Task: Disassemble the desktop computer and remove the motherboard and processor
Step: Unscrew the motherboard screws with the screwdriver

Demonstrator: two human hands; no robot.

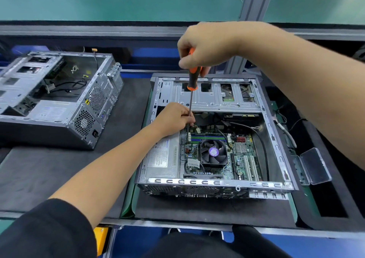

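Right hand (205, 44) grips the screwdriver (192, 83); left hand (174, 119) pinches its shaft. Slippage below could gouge the motherboard (243, 159).

Open computer case (274, 131) lying on its side, lid off. Green motherboard (242, 157) seated flat in the bottom, black fan (213, 152) with purple hub label at its centre; silver drive cage (217, 97) spans the far end.

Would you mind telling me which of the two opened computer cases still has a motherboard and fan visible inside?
The right-hand case, the one under both hands, shows a green motherboard and a fan. No board or fan shows inside the left-hand case.
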